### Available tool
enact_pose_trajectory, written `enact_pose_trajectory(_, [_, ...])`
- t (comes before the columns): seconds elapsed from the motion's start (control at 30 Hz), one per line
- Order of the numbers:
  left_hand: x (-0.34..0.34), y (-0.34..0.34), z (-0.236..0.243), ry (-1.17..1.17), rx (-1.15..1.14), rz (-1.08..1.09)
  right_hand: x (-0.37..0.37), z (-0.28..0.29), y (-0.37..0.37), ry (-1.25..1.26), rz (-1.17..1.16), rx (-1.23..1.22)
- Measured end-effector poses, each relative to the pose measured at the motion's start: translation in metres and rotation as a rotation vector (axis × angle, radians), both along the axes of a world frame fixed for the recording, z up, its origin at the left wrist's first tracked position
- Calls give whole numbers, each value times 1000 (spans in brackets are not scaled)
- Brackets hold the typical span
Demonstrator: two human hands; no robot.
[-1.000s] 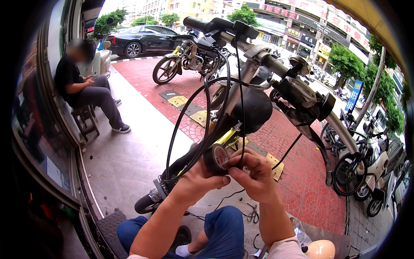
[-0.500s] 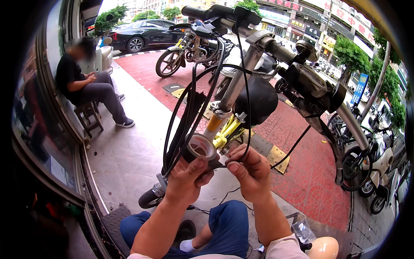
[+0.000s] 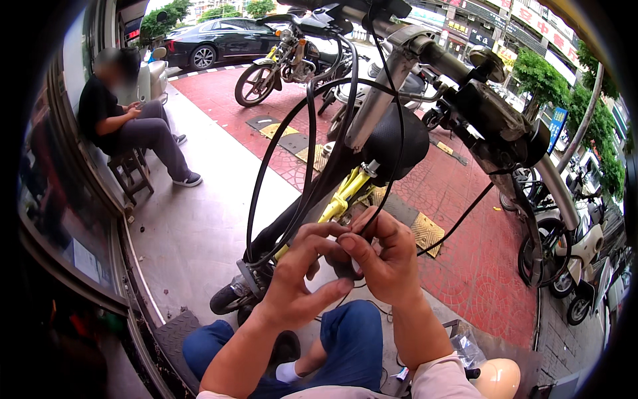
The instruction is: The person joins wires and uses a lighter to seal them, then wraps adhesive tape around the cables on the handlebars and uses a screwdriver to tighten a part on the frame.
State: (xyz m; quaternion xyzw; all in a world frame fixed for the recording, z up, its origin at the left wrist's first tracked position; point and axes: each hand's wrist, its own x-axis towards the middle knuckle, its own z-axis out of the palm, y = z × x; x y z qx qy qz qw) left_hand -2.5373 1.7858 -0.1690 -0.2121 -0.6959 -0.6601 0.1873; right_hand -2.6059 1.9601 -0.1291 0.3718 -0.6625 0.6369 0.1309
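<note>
Close together in front of the bike, my two hands meet at a thin black cable (image 3: 401, 143) that hangs from the handlebar (image 3: 442, 61). My right hand (image 3: 387, 259) pinches it between thumb and fingers. Beside it, my left hand (image 3: 299, 269) has its fingers curved, with the tips reaching the pinch and the thumb spread well apart. A dark, partly hidden piece (image 3: 346, 268) shows below the fingertips; whether it is the tape roll, I cannot tell. Behind my hands are the yellow frame (image 3: 345, 193) and the grey stem (image 3: 382, 100).
Other black cables (image 3: 256, 193) loop down at the left of the stem. A person (image 3: 119, 126) sits on a stool (image 3: 133, 174) by the glass front. Motorbikes (image 3: 279, 70) and a dark car (image 3: 219, 43) stand beyond. Near my right arm lies a clear plastic bag (image 3: 467, 351).
The tape roll no longer shows plainly in my left hand, whose fingers have moved right to my right hand and whose thumb has spread. The bike's handlebar sits higher in view.
</note>
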Motion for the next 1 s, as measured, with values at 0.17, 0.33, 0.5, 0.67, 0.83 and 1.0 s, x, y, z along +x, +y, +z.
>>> enact_pose_trajectory(0.17, [-1,4,1,-44,22,91,2,-1,1,-5,17,-30])
enact_pose_trajectory(0.33, [-5,8,13,-338,104,-64,10,6,5,-23,51,26])
enact_pose_trajectory(0.5, [-7,6,12,-391,351,-146,8,16,10,132,75,141])
enact_pose_trajectory(0.67, [-3,3,11,-287,482,-195,7,14,10,69,103,176])
enact_pose_trajectory(0.83, [-5,-3,12,-310,694,-305,2,6,12,167,61,137])
enact_pose_trajectory(1.0, [-4,-5,19,-356,661,-335,8,-1,8,158,-54,77])
